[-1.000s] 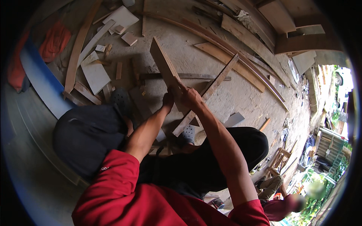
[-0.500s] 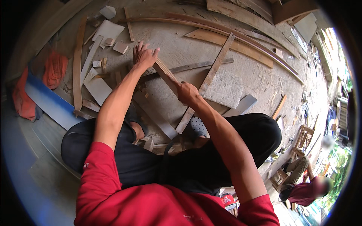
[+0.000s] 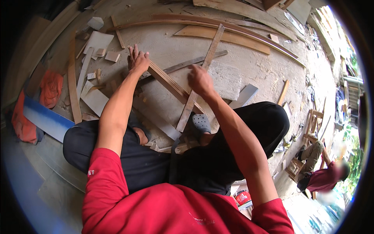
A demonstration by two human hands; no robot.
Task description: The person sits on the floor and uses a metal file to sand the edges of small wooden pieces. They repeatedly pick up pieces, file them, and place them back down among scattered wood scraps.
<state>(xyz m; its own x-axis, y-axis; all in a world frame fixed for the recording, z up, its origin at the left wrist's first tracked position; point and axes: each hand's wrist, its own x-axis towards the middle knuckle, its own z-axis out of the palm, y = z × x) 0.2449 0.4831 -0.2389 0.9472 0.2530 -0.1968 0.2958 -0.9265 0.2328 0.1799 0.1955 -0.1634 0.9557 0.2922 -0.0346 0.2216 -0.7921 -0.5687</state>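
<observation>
On the dusty floor (image 3: 259, 74) just beyond the fingers, there's a long board (image 3: 167, 82), running from the left fingers toward the lower right. A thinner wood strip (image 3: 188, 106) crosses over it, by the right fingers. Left hand (image 3: 137, 62)'s nearer the board's upper end, fingers stretched out; right hand (image 3: 201, 80)'s curled, can't tell if it's gripping the strip.

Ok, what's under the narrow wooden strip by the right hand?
The grooved-looking board and the greyish slat pass beneath the strip. The covered stretches of both, and the floor directly under it, can't be seen.
</observation>
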